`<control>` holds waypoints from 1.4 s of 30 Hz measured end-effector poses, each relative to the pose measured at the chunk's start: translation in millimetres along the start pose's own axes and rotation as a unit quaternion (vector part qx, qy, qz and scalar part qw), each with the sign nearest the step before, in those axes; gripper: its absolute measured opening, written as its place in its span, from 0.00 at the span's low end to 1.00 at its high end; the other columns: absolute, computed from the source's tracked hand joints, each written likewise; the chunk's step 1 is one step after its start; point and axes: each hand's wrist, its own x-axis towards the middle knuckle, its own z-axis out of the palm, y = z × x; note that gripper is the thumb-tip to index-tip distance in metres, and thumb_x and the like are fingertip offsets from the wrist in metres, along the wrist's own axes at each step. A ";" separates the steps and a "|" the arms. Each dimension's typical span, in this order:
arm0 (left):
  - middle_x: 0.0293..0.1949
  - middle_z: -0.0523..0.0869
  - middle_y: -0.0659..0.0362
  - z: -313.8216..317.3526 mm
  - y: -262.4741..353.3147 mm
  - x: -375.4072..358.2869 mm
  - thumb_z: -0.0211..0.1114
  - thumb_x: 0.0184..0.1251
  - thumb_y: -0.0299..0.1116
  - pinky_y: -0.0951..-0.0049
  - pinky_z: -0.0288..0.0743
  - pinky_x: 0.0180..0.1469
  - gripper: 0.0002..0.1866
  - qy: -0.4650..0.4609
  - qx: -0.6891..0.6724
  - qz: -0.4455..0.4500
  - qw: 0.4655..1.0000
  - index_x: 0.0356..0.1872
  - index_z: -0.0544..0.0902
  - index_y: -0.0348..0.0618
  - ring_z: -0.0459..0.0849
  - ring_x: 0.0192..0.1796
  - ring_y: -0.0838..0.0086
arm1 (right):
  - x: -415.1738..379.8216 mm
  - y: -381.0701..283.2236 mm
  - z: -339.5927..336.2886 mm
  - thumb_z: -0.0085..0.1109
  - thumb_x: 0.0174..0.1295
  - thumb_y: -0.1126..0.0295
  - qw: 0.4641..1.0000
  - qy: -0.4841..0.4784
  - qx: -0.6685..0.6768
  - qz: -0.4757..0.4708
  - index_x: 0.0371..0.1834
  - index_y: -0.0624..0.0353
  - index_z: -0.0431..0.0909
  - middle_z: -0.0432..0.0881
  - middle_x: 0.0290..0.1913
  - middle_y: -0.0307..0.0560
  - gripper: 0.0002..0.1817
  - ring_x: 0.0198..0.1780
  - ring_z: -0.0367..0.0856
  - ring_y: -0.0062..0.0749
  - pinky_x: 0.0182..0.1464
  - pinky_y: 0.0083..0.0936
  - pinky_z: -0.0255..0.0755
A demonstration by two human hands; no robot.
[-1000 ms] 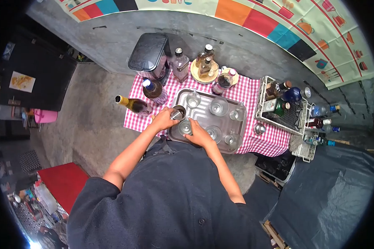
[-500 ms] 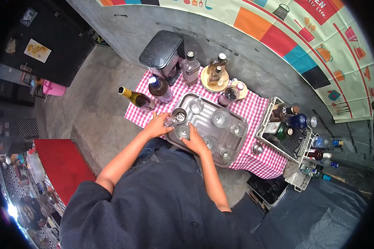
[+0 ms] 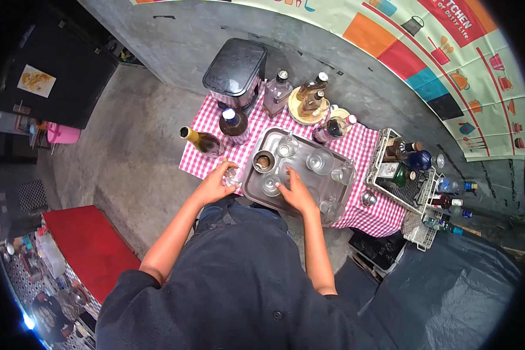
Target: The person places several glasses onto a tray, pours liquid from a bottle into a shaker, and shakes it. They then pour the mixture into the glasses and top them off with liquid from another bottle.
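My left hand (image 3: 214,185) is closed around a small clear glass (image 3: 231,176), just off the left edge of a grey metal tray (image 3: 249,188). Over the tray, my right hand (image 3: 298,195) has its fingers apart, its thumb beside another clear glass (image 3: 270,186); whether they touch is hard to tell. A dark-lined metal cup (image 3: 263,161) stands near that glass. Further across the tray are a glass mug (image 3: 287,146), a wide glass (image 3: 319,160), a glass at the right side (image 3: 342,172) and one at the near right corner (image 3: 331,210). My right forearm partly hides another glass.
Bottles stand behind the tray, among them a yellow-necked bottle (image 3: 203,142) and a blue-capped bottle (image 3: 234,125). A black-lidded bin (image 3: 234,67) is at the back. At right, a white wire basket (image 3: 374,175) holds bottles, with a small metal cup (image 3: 368,199) beside it.
My left hand has moved left, carrying the small glass off the tray's edge. The fingers of my right hand have opened away from the other glass. The camera view has shifted slightly.
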 end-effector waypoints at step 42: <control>0.52 0.79 0.58 -220.6 -62.7 30.0 0.72 0.57 0.23 0.73 0.76 0.54 0.28 -0.179 -0.247 0.064 0.950 0.58 0.69 0.41 0.80 0.52 0.76 | 127.4 -242.6 122.8 0.62 0.60 0.76 0.910 0.215 0.286 -0.207 0.32 0.62 0.71 0.85 0.40 0.50 0.07 0.47 0.83 0.30 0.51 0.30 0.76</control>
